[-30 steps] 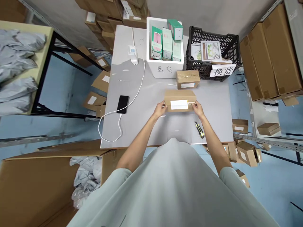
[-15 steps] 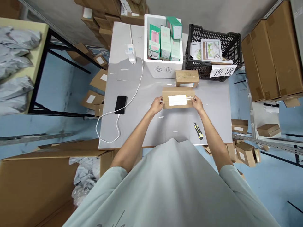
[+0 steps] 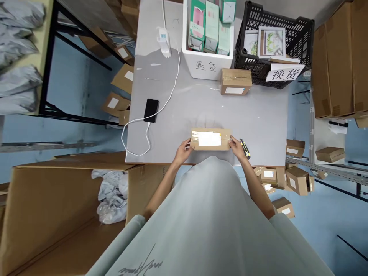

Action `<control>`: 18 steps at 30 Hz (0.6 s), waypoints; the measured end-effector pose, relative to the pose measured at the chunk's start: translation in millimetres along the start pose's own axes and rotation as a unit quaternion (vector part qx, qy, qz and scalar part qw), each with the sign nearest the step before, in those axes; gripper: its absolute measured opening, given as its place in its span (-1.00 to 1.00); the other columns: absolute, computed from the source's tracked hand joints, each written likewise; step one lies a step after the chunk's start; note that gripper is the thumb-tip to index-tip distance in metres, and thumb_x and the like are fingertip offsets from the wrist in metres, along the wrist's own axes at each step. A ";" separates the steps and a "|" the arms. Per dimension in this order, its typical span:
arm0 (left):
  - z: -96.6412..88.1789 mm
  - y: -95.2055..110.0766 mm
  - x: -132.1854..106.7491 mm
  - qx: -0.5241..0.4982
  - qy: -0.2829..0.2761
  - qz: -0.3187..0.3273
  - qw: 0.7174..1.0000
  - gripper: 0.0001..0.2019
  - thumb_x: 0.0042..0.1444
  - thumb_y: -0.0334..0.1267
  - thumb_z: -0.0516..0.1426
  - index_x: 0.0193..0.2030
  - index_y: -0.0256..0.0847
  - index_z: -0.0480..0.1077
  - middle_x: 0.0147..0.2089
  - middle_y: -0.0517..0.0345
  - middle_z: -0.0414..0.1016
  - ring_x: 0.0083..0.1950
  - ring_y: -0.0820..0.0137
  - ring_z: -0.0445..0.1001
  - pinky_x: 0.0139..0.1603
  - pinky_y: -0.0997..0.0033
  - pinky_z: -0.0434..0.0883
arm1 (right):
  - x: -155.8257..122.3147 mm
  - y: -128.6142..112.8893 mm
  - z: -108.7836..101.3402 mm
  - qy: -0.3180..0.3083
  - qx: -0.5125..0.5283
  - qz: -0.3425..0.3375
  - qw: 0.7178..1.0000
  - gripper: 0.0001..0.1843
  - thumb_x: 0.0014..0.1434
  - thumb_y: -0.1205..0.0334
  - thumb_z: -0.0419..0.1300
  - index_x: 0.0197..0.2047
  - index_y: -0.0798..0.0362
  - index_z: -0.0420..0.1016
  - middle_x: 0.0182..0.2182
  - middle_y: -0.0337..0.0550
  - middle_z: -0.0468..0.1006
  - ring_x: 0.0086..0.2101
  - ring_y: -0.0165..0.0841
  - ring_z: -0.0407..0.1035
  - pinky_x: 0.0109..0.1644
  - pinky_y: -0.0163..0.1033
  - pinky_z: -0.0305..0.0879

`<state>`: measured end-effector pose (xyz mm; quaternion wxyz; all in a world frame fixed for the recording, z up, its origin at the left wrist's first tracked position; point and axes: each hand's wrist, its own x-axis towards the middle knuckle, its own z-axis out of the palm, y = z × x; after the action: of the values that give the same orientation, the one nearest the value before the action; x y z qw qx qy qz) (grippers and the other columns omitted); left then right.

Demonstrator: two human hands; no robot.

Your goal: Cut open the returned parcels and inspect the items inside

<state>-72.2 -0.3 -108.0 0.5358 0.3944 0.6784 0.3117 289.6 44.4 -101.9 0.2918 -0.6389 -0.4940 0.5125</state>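
A brown cardboard box point(image 3: 225, 145) with a white label on its upper face is held between my two hands, low over the front part of the grey table. My left hand point(image 3: 184, 151) grips its left end, fingers closed on the edge. At the other end my right hand point(image 3: 237, 148) is closed on the right edge in the same way. A black-and-yellow box cutter point(image 3: 245, 148) lies on the table just beside my right hand, partly covered by it. Farther back, a second taped cardboard box point(image 3: 236, 76) rests before the crates.
A white foam bin point(image 3: 189, 63) with green boxes and a black plastic crate point(image 3: 258, 73) with framed pictures stand at the back. A phone point(image 3: 151, 110) on a white cable lies left. An open carton point(image 3: 57, 191) of grey bags stands by the table's front-left corner.
Both hands have drawn the labelled box toward my body, from mid-table to near the front edge. The view has also shifted, and my right hand is now beside the box cutter.
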 end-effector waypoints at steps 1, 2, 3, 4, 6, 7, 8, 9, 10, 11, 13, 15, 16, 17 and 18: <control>-1.2 -5.7 -4.2 -0.009 -0.012 -0.006 1.000 -0.23 0.13 0.03 0.40 0.49 -0.10 0.55 0.55 -0.17 0.54 0.33 0.01 0.66 0.40 -0.10 0.66 | -2.6 1.5 0.4 0.005 -0.001 0.013 1.000 -0.19 0.38 -0.37 0.32 0.45 0.00 0.69 -0.09 -0.01 0.78 -0.14 -0.11 0.68 0.25 0.14 0.70; -2.0 -10.6 -7.5 -0.017 -0.026 -0.010 0.999 -0.19 0.09 0.03 0.42 0.51 -0.10 0.54 0.57 -0.18 0.53 0.35 -0.01 0.65 0.40 -0.10 0.66 | -5.2 2.8 0.1 0.008 0.000 0.027 1.000 -0.17 0.35 -0.39 0.34 0.44 0.00 0.70 -0.05 0.02 0.79 -0.10 -0.09 0.69 0.29 0.17 0.68; -2.2 -14.6 -10.1 -0.026 -0.040 -0.013 0.999 -0.14 0.06 0.02 0.45 0.53 -0.10 0.52 0.59 -0.19 0.51 0.39 -0.04 0.64 0.41 -0.10 0.65 | -8.2 3.9 -0.9 0.006 0.005 0.039 0.999 -0.15 0.32 -0.40 0.37 0.44 0.01 0.69 0.01 0.05 0.79 -0.05 -0.06 0.69 0.33 0.19 0.66; -1.8 -17.9 -12.1 -0.034 -0.052 -0.016 0.998 -0.10 0.02 0.00 0.47 0.55 -0.09 0.50 0.60 -0.20 0.50 0.42 -0.06 0.62 0.42 -0.11 0.64 | -11.9 4.9 -2.3 -0.005 0.015 0.048 0.999 -0.11 0.27 -0.40 0.41 0.45 0.02 0.68 0.07 0.09 0.79 0.00 -0.04 0.70 0.35 0.20 0.64; 1.2 -22.0 -14.8 -0.047 -0.065 -0.020 0.997 -0.04 -0.02 -0.04 0.48 0.58 -0.08 0.46 0.62 -0.21 0.48 0.50 -0.11 0.57 0.46 -0.14 0.61 | -21.6 6.4 -4.7 -0.048 0.042 0.058 0.996 0.01 0.15 -0.37 0.52 0.51 0.02 0.60 0.25 0.15 0.74 0.15 0.03 0.68 0.39 0.23 0.62; 3.6 -23.2 -15.4 -0.053 -0.067 -0.019 0.996 -0.04 -0.02 -0.06 0.47 0.59 -0.09 0.45 0.63 -0.21 0.46 0.52 -0.12 0.56 0.48 -0.15 0.59 | -27.2 7.0 -5.1 -0.069 0.052 0.060 0.994 0.09 0.09 -0.34 0.58 0.55 0.00 0.56 0.36 0.17 0.68 0.24 0.07 0.64 0.40 0.23 0.61; 6.4 -23.9 -15.6 -0.060 -0.065 -0.018 0.996 -0.05 -0.01 -0.08 0.45 0.59 -0.10 0.45 0.63 -0.22 0.46 0.53 -0.12 0.55 0.49 -0.15 0.58 | -32.9 7.5 -4.7 -0.084 0.057 0.061 0.993 0.15 0.03 -0.31 0.61 0.58 -0.03 0.52 0.45 0.17 0.60 0.32 0.09 0.59 0.42 0.24 0.60; 9.4 -24.2 -15.3 -0.067 -0.060 -0.017 0.996 -0.06 0.01 -0.10 0.43 0.59 -0.12 0.45 0.63 -0.24 0.46 0.54 -0.12 0.55 0.51 -0.16 0.57 | -38.6 7.9 -3.3 -0.089 0.057 0.060 0.993 0.19 0.00 -0.30 0.63 0.61 -0.06 0.49 0.52 0.15 0.53 0.40 0.11 0.53 0.44 0.26 0.57; 12.4 -24.4 -14.7 -0.073 -0.052 -0.016 0.996 -0.08 0.02 -0.11 0.41 0.58 -0.15 0.45 0.62 -0.25 0.48 0.53 -0.11 0.55 0.51 -0.16 0.56 | -43.8 8.2 -1.0 -0.085 0.055 0.058 0.993 0.20 0.00 -0.30 0.62 0.62 -0.08 0.47 0.56 0.13 0.49 0.46 0.13 0.47 0.46 0.27 0.55; 15.2 -24.4 -13.9 -0.077 -0.042 -0.017 0.996 -0.10 0.04 -0.13 0.40 0.58 -0.18 0.45 0.60 -0.25 0.50 0.53 -0.10 0.55 0.52 -0.15 0.56 | -48.4 8.3 2.0 -0.074 0.052 0.054 0.994 0.19 0.03 -0.31 0.60 0.63 -0.09 0.46 0.57 0.12 0.47 0.50 0.13 0.42 0.48 0.28 0.53; 19.2 -24.4 -12.2 -0.079 -0.017 -0.016 0.997 -0.14 0.08 -0.16 0.37 0.57 -0.20 0.46 0.57 -0.23 0.53 0.54 -0.07 0.53 0.53 -0.12 0.55 | -55.7 7.7 9.1 -0.049 0.050 0.042 0.997 0.15 0.11 -0.36 0.52 0.64 -0.05 0.44 0.57 0.14 0.48 0.53 0.12 0.38 0.50 0.26 0.50; 20.4 -24.5 -10.7 -0.079 0.005 -0.007 0.997 -0.19 0.13 -0.15 0.36 0.56 -0.18 0.47 0.56 -0.21 0.54 0.55 -0.05 0.52 0.53 -0.08 0.56 | -60.2 6.2 14.6 -0.033 0.047 0.026 0.998 0.11 0.21 -0.38 0.44 0.65 0.01 0.42 0.54 0.18 0.51 0.50 0.10 0.42 0.48 0.22 0.53; 19.8 -24.5 -9.8 -0.079 0.013 0.000 0.997 -0.21 0.16 -0.13 0.36 0.56 -0.18 0.48 0.55 -0.21 0.54 0.54 -0.04 0.53 0.52 -0.07 0.56 | -61.1 5.1 16.0 -0.028 0.041 0.017 0.999 0.09 0.26 -0.39 0.40 0.66 0.02 0.41 0.53 0.19 0.52 0.46 0.08 0.47 0.46 0.20 0.55; 18.4 -24.3 -8.7 -0.077 0.020 0.009 0.997 -0.23 0.19 -0.11 0.36 0.56 -0.18 0.48 0.53 -0.21 0.54 0.51 -0.02 0.56 0.51 -0.06 0.58 | -60.9 3.8 16.2 -0.022 0.032 0.009 0.999 0.05 0.30 -0.39 0.36 0.67 0.02 0.41 0.51 0.19 0.54 0.41 0.06 0.51 0.44 0.18 0.57; 16.4 -23.8 -7.0 -0.072 0.026 0.018 0.997 -0.25 0.22 -0.08 0.37 0.56 -0.17 0.49 0.51 -0.21 0.55 0.48 0.00 0.59 0.49 -0.06 0.59 | -59.3 2.4 15.2 -0.013 0.020 0.001 1.000 0.02 0.34 -0.38 0.33 0.67 0.01 0.41 0.48 0.18 0.57 0.36 0.03 0.56 0.41 0.16 0.60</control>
<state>-60.2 -18.2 -128.6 0.5396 0.3588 0.6603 0.3796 276.9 -13.6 -86.9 0.2971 -0.6265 -0.4872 0.5309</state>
